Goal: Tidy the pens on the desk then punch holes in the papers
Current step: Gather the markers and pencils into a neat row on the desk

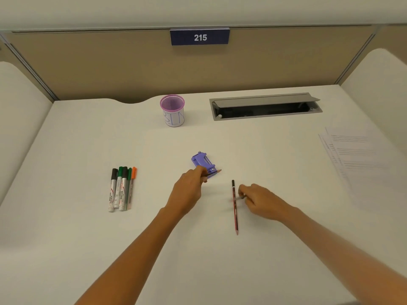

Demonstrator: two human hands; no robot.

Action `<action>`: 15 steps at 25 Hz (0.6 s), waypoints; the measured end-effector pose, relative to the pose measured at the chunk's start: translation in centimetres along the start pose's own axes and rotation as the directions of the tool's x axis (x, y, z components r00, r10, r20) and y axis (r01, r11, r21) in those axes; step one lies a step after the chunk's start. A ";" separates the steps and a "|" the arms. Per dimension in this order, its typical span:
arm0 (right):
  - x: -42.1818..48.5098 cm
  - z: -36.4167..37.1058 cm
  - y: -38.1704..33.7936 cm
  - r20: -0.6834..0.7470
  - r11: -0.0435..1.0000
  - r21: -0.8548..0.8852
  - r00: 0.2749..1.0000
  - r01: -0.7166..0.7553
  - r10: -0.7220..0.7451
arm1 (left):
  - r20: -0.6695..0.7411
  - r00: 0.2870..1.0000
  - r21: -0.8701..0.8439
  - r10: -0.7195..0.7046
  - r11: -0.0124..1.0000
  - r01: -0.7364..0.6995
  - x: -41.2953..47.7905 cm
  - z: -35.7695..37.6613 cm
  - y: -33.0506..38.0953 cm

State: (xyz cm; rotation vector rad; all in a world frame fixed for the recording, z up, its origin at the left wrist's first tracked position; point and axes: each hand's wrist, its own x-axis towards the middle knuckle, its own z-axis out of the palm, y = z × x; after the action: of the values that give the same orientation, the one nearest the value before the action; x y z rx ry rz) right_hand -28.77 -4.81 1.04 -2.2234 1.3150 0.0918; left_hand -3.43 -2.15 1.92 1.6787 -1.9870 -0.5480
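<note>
Several markers (122,188) lie side by side on the left of the white desk (88,249). A purple hole punch (203,162) sits mid-desk. My left hand (189,191) is closed around a pencil (218,171); only its tip shows, right beside the punch. A red and black pencil (235,213) lies on the desk, pointing toward me. The fingers of my right hand (258,201) pinch it near its middle, where the picture is blurred. A stack of printed papers (354,155) lies at the right edge.
A purple mesh cup (172,110) with a paper label stands at the back centre. An open grey cable tray (265,106) is set into the desk at the back right. Beige partition walls (110,67) close off the back and both sides.
</note>
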 end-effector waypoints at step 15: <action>1.6 2.3 -2.0 -0.401 0.950 0.267 0.915 0.163 -0.044 | -0.179 0.881 -0.680 -0.438 0.702 0.210 -1.1 2.3 2.4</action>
State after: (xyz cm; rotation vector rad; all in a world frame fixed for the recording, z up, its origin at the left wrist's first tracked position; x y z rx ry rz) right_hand -25.78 -4.17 -0.58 -2.1091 1.3011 -0.5842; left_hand -6.55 -0.66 1.38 1.5334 -1.0607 -0.8925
